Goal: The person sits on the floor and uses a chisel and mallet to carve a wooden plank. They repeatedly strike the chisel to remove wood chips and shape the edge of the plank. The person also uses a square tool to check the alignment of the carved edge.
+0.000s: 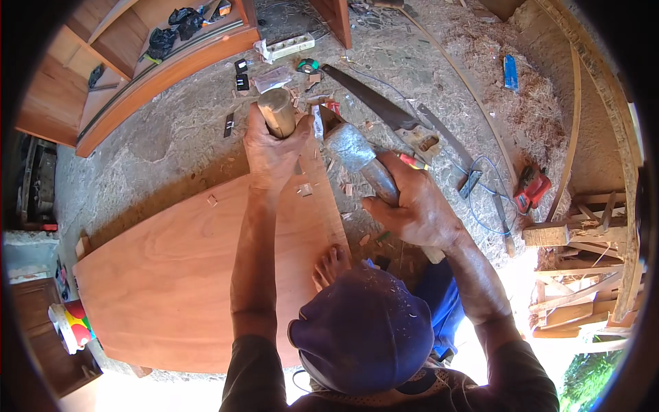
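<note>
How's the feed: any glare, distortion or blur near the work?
Head view: white glare washes out the lower right and bottom edge; fisheye bends the cabinet's long rail; corners fall black; left hand, right hand and metal-headed tool look fairly sharp.

Wears a rounded, close-fitting cap (367, 336) in deep purple-blue, seamed over the crown, bunched at the left edge and dotted with pale flecks. Dressed in a dark shirt (443, 400), finely patterned near the neck, with dark sleeves (252, 376) ending around the elbows. Also wears blue trousers (443, 302). Shows bare forearms (255, 268) and a bare foot (331, 266).
</note>
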Tool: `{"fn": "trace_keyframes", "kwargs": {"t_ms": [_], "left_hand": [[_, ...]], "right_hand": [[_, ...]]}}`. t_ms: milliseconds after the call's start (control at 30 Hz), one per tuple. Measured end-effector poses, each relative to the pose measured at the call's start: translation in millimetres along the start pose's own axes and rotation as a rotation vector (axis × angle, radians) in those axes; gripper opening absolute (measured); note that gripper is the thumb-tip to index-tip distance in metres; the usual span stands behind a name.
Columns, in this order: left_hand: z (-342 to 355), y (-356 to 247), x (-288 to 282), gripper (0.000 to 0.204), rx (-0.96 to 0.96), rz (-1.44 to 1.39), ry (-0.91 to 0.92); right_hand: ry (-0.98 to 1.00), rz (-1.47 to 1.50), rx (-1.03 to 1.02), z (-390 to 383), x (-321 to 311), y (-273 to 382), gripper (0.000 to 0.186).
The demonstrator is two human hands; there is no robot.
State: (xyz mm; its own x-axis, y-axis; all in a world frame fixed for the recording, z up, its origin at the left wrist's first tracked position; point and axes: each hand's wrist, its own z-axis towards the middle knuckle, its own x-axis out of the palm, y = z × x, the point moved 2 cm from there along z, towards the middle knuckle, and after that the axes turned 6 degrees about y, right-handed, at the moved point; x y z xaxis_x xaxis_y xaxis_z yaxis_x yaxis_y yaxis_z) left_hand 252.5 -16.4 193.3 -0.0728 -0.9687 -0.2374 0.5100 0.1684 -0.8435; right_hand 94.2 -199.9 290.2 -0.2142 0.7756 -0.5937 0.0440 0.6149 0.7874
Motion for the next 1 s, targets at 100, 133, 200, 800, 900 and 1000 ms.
{"fn": "trace_keyframes", "kwargs": {"t_ms": [100, 133, 200, 800, 900, 1000], "left_hand": [[-7.2, -2.3, 18.7, 0.032, -0.075, -0.302, -0.156], [-11.4, 8.2, 19.9, 0.027, -0.133, -0.336, -0.139], [-19.0, 34.2, 14.7, 0.020, -0.240, -0.391, -0.106], [-36.0, 25.8, 28.5, 0.017, -0.154, -0.228, -0.117], [-37.9, 40.5, 20.4, 0.016, -0.073, -0.140, -0.118], [-36.7, 34.8, 22.2, 0.013, -0.160, -0.231, -0.076]], "right_hand": [[-0.036, 0.015, 0.024, -9.9, -0.5, -13.5, 0.047], [-0.040, -0.001, 0.025, -12.7, -1.3, -17.2, 0.047], [-0.047, -0.026, 0.014, -14.9, -2.0, -20.5, 0.047], [-0.024, -0.010, -0.016, -4.5, 1.9, -21.3, 0.050], [-0.186, -0.086, -0.250, 5.8, -28.7, 35.5, 0.048], [-0.609, -0.085, -0.671, 26.4, -58.3, 76.9, 0.046]]}}
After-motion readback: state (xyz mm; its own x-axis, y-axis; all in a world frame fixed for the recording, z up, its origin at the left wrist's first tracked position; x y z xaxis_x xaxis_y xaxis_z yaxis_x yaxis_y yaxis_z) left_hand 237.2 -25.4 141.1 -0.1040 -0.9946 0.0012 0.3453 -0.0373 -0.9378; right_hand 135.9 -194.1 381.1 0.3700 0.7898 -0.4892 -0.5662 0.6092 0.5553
